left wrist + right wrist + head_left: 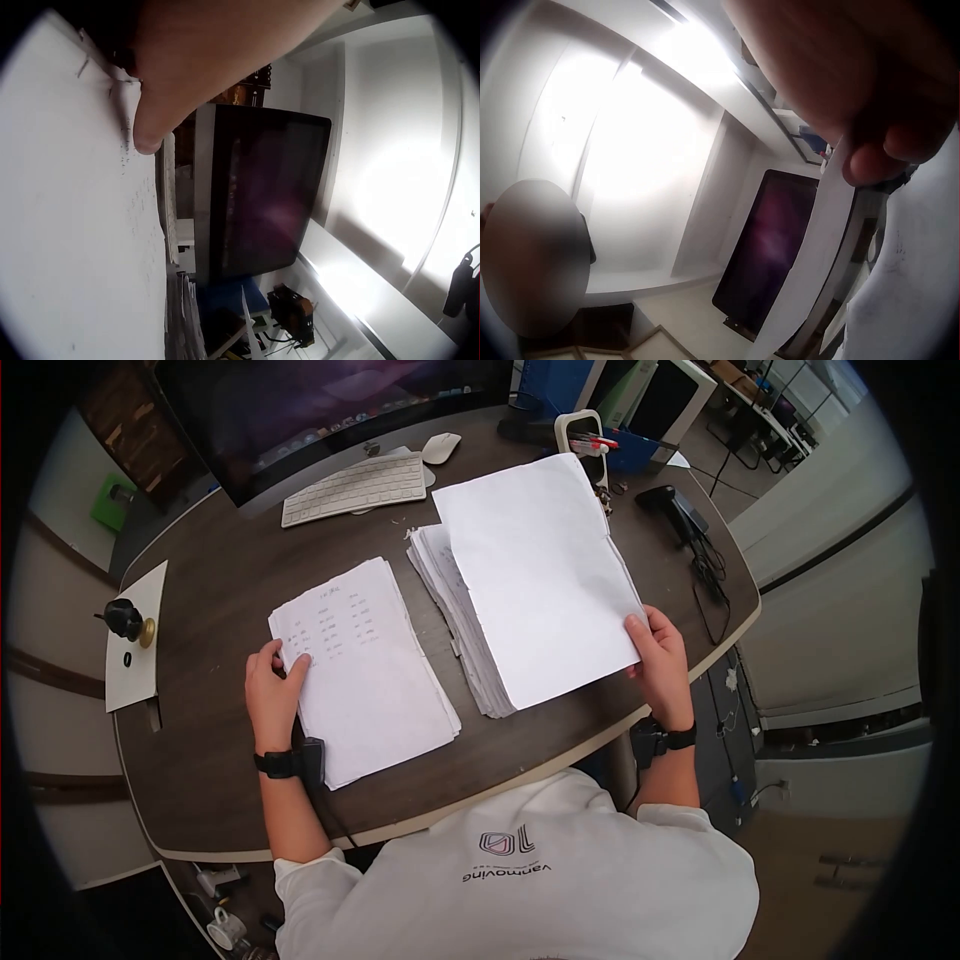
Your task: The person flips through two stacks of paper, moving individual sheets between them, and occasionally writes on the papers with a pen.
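A left paper stack [375, 690] lies flat on the desk, its top sheet bearing columns of small handwriting. At its left edge my left hand [275, 690] has the thumb on top and the fingers curled at the side. In the left wrist view, the thumb [150, 135] presses near the writing. To the right lies a thicker, uneven paper stack [470, 640]. Over it, my right hand [662, 665] pinches a blank white sheet [540, 580] by its lower right edge, thumb on top. The right wrist view shows this sheet [810, 262] raised above the written page beneath.
Behind the stacks are a white keyboard [355, 490], a mouse [441, 448] and a large monitor [330, 420]. A pen holder [583, 435] stands back right, beside a black corded device [680, 515]. At far left, a white board [140, 650] bears a small black object [124, 620].
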Available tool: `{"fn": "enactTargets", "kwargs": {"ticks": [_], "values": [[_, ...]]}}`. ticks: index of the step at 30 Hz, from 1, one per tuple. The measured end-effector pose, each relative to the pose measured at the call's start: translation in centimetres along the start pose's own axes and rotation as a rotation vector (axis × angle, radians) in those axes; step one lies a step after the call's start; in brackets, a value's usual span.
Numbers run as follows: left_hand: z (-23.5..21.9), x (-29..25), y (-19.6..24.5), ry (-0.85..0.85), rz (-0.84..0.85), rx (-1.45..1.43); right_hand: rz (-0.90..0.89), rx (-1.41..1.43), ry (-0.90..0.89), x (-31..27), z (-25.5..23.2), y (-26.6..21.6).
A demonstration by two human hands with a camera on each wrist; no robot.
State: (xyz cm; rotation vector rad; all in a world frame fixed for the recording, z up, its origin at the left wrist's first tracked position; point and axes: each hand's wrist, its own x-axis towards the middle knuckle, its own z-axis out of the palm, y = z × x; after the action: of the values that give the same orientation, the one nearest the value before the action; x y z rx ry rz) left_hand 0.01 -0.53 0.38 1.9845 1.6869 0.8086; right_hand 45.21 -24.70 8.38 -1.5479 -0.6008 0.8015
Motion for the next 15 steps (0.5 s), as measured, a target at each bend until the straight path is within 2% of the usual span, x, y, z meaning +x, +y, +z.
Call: {"fn": "enactTargets", "kwargs": {"ticks": [2, 8, 10, 11, 13, 15], "values": [[0.5, -0.3, 0.1, 0.038, 0.040, 0.102, 0.006, -0.010, -0.004, 0.4, 0.1, 0.0], [0.2, -0.3, 0.2, 0.016, 0.002, 0.105, 0.039, -0.223, 0.006, 0.9, 0.9, 0.3], [0.1, -0.3, 0.4, 0.010, 0.001, 0.096, -0.117, -0.420, 0.048, 1.3, 0.9, 1.6], [0.1, -0.3, 0.5, 0.003, 0.004, 0.087, -0.118, -0.422, 0.045, 1.4, 1.0, 1.9], [0.0, -0.3, 0.6, 0.012, 0.015, 0.069, -0.368, -0.670, 0.140, 1.5, 1.2, 2.3], [0.1, -0.1, 0.4, 0.024, 0.023, 0.052, -0.379, -0.734, 0.149, 1.3, 1.3, 2.0]]}}
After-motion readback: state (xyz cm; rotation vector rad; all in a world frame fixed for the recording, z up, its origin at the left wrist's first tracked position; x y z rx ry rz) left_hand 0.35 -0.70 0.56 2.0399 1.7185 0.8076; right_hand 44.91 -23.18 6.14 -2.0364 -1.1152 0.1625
